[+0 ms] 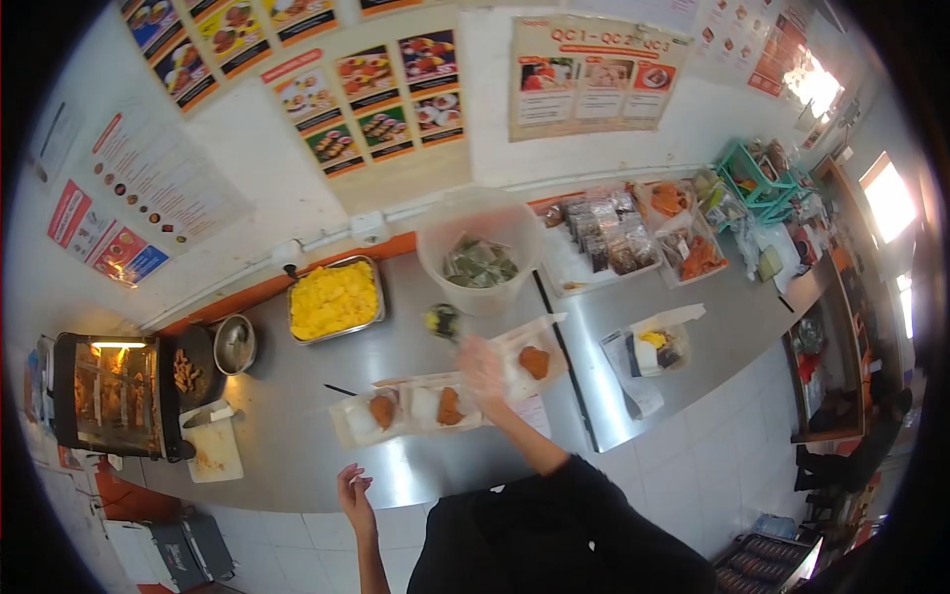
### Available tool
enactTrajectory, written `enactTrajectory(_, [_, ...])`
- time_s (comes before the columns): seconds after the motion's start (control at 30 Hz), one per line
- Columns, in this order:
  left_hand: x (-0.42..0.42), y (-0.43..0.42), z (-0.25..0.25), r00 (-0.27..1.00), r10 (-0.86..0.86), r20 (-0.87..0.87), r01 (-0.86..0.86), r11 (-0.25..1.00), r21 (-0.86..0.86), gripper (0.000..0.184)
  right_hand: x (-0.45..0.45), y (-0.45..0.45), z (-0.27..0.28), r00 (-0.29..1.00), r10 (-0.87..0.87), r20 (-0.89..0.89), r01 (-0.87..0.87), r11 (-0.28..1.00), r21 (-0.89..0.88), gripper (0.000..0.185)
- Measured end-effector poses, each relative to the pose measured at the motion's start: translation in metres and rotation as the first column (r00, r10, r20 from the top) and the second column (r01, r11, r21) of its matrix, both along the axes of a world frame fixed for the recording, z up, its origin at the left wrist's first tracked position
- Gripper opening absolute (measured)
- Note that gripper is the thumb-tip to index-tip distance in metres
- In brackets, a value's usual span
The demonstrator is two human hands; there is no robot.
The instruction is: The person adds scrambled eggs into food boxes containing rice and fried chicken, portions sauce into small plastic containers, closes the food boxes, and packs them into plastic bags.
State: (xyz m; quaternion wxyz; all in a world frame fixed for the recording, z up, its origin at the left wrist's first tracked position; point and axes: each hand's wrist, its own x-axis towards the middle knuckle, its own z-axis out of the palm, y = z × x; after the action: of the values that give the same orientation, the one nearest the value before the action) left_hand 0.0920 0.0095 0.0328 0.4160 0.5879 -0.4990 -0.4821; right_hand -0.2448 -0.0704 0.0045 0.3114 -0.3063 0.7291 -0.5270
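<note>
My right hand (482,372), blurred by motion, is over the row of open boxes, between the middle and right ones. Just beyond its fingers is a small dark and yellow-green item (441,320); whether they touch it I cannot tell. My left hand (355,490) is at the counter's front edge, fingers apart and slightly curled, holding nothing. The left box (348,428), the middle box (473,413) and the right box (556,358) each hold white food and a brown fried piece. Behind them stands a translucent bucket (479,213) with green packets inside.
A tray of yellow food (382,311), a metal bowl (248,346), a cutting board (236,467) with a knife and a lit display warmer (61,396) are left. Rightward are packet trays (566,282), another filled box (682,317) and green baskets (742,166). A person (859,450) is far right.
</note>
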Motion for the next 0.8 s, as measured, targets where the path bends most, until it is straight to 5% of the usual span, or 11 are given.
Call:
enactTrajectory(0.13, [0.013,-0.030,0.017,0.998,-0.054,-0.035,0.052,0.997,-0.061,0.023,0.076,-0.154,-0.046,0.908,0.210,-0.361,-0.251,0.966,-0.068,0.039])
enactTrajectory(0.23, [0.025,-0.047,0.022,0.998,-0.046,-0.052,0.040,0.993,-0.111,0.022,0.095,-0.243,-0.080,0.858,0.442,-0.261,-0.419,0.897,0.141,0.046])
enactTrajectory(0.33, [0.030,-0.058,0.026,0.997,-0.054,-0.046,0.050,0.994,-0.093,0.022,0.105,-0.257,-0.057,0.904,0.357,-0.237,-0.218,0.859,0.463,0.058])
enactTrajectory(0.53, [-0.057,-0.097,0.070,0.957,-0.289,-0.032,0.288,0.957,-0.040,0.042,0.129,-0.219,0.042,0.989,-0.146,-0.015,0.147,0.978,0.145,0.069])
enactTrajectory(0.63, [-0.109,-0.136,0.066,0.931,-0.365,0.014,0.362,0.917,-0.167,0.056,0.132,-0.189,0.057,0.996,-0.083,-0.035,0.075,0.978,-0.196,0.069])
enactTrajectory(0.73, [-0.143,-0.185,0.009,0.742,-0.287,-0.606,0.440,0.890,0.119,0.068,0.114,-0.148,0.046,0.986,0.167,0.007,-0.151,0.910,-0.386,0.069])
enactTrajectory(0.8, [-0.171,-0.234,-0.020,0.702,-0.404,-0.587,0.498,0.867,-0.001,0.076,0.119,-0.124,0.016,0.978,0.138,0.159,-0.040,0.863,-0.503,0.063])
